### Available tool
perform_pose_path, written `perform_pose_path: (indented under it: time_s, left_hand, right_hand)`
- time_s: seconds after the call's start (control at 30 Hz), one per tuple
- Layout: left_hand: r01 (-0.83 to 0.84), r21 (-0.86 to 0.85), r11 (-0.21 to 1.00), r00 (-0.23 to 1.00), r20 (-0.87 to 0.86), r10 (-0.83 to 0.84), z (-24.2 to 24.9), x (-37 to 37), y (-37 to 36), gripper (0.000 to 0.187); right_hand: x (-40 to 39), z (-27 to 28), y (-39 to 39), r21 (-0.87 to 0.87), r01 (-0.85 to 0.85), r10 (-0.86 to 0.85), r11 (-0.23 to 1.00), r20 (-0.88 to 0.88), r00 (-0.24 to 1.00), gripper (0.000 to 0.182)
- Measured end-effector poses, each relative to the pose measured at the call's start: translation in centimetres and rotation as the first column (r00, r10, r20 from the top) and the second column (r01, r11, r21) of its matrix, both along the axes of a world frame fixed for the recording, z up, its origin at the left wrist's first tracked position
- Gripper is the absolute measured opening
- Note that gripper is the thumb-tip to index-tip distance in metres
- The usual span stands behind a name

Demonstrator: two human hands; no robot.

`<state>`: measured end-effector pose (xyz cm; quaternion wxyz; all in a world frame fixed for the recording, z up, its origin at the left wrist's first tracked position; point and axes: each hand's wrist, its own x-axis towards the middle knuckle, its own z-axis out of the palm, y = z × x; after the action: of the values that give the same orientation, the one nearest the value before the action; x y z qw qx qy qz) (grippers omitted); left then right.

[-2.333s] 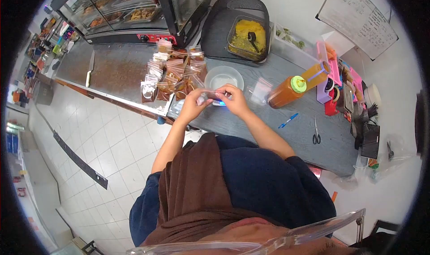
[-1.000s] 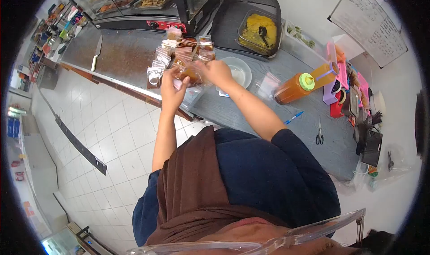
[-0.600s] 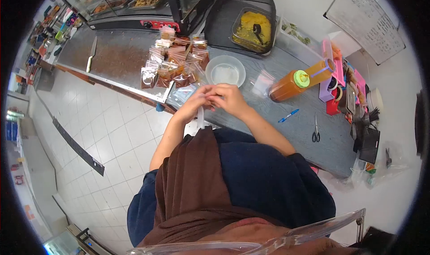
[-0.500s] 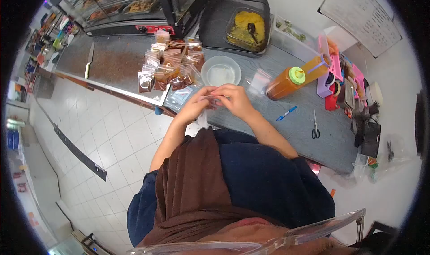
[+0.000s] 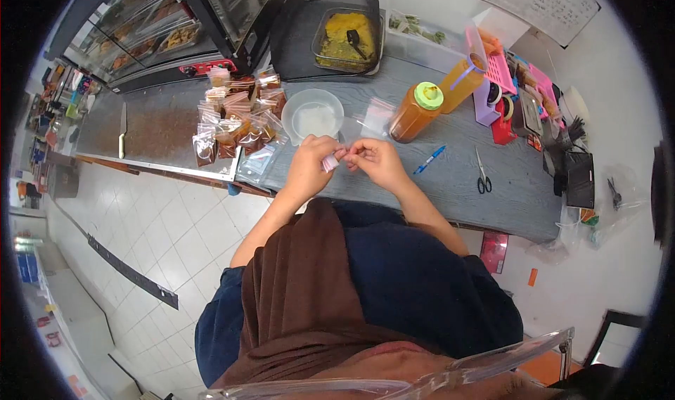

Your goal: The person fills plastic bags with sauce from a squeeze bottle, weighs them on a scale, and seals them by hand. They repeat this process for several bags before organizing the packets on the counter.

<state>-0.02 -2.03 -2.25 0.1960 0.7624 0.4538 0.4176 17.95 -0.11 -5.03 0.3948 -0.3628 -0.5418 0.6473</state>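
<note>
One grey counter (image 5: pixel 450 189) lies under my arms. On it stand one black tray (image 5: pixel 309 20), two orange sauce bottles (image 5: pixel 416 112), one clear bowl (image 5: pixel 312 114) and a heap of filled bags (image 5: pixel 235 119), too bunched to count. My left hand (image 5: pixel 309 162) and right hand (image 5: pixel 376 162) both pinch one small clear bag (image 5: pixel 330 162) above the counter's near edge, just before the bowl; nothing blocks them

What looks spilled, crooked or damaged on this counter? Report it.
Nothing stands out. Both hands, left hand and right hand, pinch a small clear bag; the filled packets lie heaped but intact, and the bottle stands upright.
</note>
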Motion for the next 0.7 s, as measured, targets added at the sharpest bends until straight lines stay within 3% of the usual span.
perform_pose_path:
  time_s: [0.1, 0.2, 0.3, 0.4, 0.5, 0.57, 0.7]
  left_hand:
    - [0.035, -0.084, 0.996, 0.998, 0.060, -0.030, -0.6, 0.6, 0.0, 0.013]
    - [0.003, -0.227, 0.974, 0.984, 0.175, 0.037, -0.7, 2.0, -0.4, 0.015]
    - [0.005, -0.224, 0.975, 0.971, 0.232, 0.048, -0.4, 3.0, -0.7, 0.018]
    - [-0.008, -0.189, 0.982, 0.968, 0.246, 0.055, -0.9, 3.7, -0.8, 0.020]
    - [-0.014, -0.175, 0.984, 0.980, 0.194, 0.048, -0.9, 3.8, -0.9, 0.019]
    - [-0.005, -0.150, 0.989, 0.996, 0.087, 0.018, -1.0, 3.3, -1.0, 0.017]
    - [0.015, -0.162, 0.987, 0.998, 0.070, -0.004, -0.7, 2.7, -1.0, 0.014]
  right_hand:
    - [1.1, -0.1, -0.3, 0.239, 0.009, -0.059, 0.971, 0.203, 0.977, 0.016]
    - [1.1, 1.8, -1.2, 0.579, 0.008, -0.198, 0.816, 0.265, 0.944, 0.017]
    - [1.3, 1.6, -1.5, 0.689, 0.074, -0.375, 0.721, 0.297, 0.878, 0.017]
    - [1.7, 1.1, -1.5, 0.709, 0.082, -0.406, 0.701, 0.302, 0.863, 0.017]
    - [2.0, 1.5, -1.6, 0.656, 0.030, -0.341, 0.754, 0.353, 0.871, 0.016]
    - [2.2, 1.3, -1.5, 0.609, 0.025, -0.276, 0.793, 0.322, 0.906, 0.015]
    - [2.7, 1.3, -1.4, 0.472, 0.043, -0.176, 0.881, 0.241, 0.955, 0.014]
